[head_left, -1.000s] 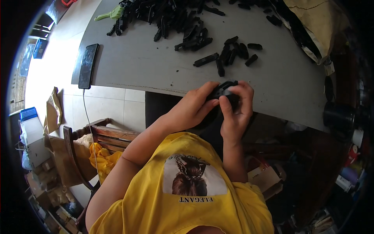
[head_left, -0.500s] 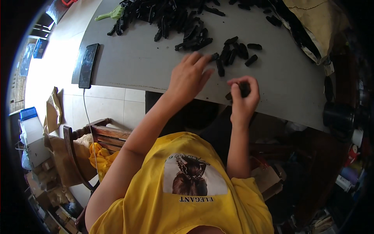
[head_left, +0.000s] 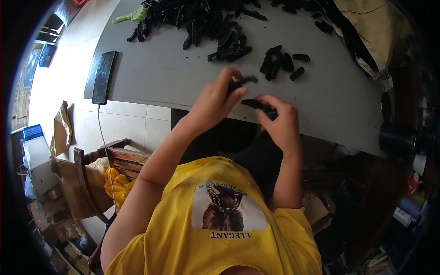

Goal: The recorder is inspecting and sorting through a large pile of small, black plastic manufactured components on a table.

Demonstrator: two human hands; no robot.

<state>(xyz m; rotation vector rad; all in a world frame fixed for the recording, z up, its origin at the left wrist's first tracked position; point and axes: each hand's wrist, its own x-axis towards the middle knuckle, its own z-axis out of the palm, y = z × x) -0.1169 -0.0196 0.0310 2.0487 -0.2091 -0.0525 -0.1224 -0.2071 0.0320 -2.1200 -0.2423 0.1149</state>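
Note:
My left hand (head_left: 212, 98) is closed around one end of a slim black plastic piece (head_left: 244, 82), whose slightly bent far end sticks out to the right. Just beside it, over the table's near edge, my right hand (head_left: 282, 118) grips a dark narrow object (head_left: 253, 103) with a tapered tip pointing left. Fingers cover most of that object, so its kind is unclear. The two held things are close but apart. Beyond my hands lies a small cluster of short black plastic pieces (head_left: 275, 68) on the grey table (head_left: 160, 73).
A large heap of black plastic parts (head_left: 201, 23) covers the table's far side, with a light green tool (head_left: 130, 16) at its left. A phone (head_left: 104, 78) on a cable lies near the left edge. An open sack (head_left: 371, 32) stands far right; a wooden chair (head_left: 123, 160) is lower left.
My left hand has taken a black piece from the near side of the small cluster and drawn it back. My right hand has turned, bringing its dark object's tip toward the left hand.

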